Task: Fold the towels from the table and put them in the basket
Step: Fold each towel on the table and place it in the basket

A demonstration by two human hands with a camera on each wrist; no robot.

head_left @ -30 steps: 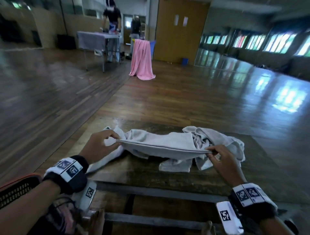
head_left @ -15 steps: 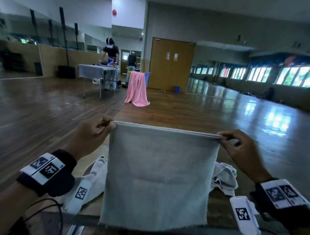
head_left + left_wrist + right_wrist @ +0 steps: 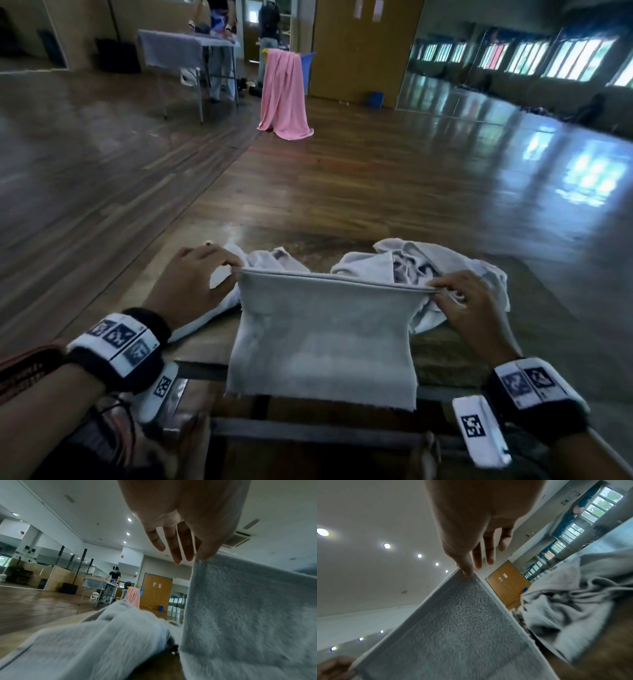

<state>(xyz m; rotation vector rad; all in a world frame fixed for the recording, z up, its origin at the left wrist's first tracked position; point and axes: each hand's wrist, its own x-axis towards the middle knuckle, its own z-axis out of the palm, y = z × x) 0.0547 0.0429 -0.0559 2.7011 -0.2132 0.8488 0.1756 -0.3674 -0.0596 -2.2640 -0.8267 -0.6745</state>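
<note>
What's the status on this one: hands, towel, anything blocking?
Left hand and right hand pinch the towel top corners. Towel hangs flat, unfolded. Crumpled towels lie behind.

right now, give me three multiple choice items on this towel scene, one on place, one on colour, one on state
1. Where do the crumpled towels lie?
A. on the table
B. on the floor
C. over a chair

2. What colour is the cloth draped in the background?
A. green
B. pink
C. black

3. How is the grey towel held?
A. bunched in one fist
B. lying flat, untouched
C. stretched by its top corners between both hands

Answers: 1 A, they rest on the table. 2 B, it hangs pink. 3 C, left hand and right hand each pinch a corner.
</note>
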